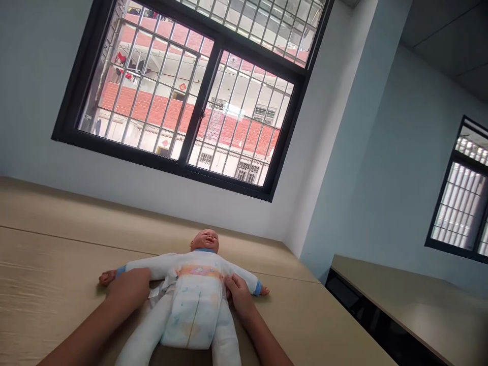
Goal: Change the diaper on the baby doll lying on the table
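A baby doll [208, 241] in a white outfit with blue cuffs and collar lies on its back, arms spread and legs toward me. Over its belly and hips is a white diaper [196, 312] with an orange printed band at the waist and a line down the front. My left hand [131, 290] is closed at the diaper's loose side wing, beside the doll's sleeve; its fingertips are mostly hidden. On the other side, the fingers of my right hand [239, 295] pinch the diaper's edge near the waistband.
The doll rests on a light wooden table [49, 284] with a seam across it, set against the wall. Above is a barred window [185, 160] with a dark frame. To the right stands another table [412, 295] with a dark front, under a second window [457, 203].
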### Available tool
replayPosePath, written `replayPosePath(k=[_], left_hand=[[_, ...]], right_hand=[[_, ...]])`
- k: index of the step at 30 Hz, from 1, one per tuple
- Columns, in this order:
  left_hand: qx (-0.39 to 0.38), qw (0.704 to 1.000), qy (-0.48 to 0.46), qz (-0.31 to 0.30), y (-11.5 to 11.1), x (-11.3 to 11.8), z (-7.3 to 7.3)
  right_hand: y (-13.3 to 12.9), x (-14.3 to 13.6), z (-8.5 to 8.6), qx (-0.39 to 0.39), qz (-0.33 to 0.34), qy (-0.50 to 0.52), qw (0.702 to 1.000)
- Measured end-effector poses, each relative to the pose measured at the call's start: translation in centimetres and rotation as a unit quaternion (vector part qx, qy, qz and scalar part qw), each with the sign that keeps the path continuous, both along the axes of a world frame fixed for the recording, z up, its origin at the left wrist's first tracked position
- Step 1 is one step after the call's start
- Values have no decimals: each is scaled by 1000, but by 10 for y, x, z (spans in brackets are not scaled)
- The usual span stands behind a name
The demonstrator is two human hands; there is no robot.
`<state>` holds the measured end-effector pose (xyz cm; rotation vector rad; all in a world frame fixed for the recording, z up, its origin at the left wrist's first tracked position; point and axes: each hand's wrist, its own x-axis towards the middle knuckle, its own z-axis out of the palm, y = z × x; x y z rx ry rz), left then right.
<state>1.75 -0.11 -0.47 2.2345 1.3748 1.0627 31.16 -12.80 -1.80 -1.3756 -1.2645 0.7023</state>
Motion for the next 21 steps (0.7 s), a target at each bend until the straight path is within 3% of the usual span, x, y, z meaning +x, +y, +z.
replayPosePath(k=[3,5,8,11,17,21], left_hand=[[21,999,19,40,-5,-1,10],[42,999,14,-2,-15,11,20],[31,993,4,-110,-33,33,29],[-5,985,15,-174,-45,44,26],[-12,985,11,-175,-40,42,17],[-16,984,4,-176,-38,42,17]], right_hand=[[-2,1,-1,33,-22,-18,999],[-4,0,2,61,-31,-61,996],[-10,-4,8,69,-23,-124,990],[-15,-9,14,68,-32,-157,985],[-23,-16,27,67,-38,-257,963],[-27,-7,37,27,-92,-327,940]])
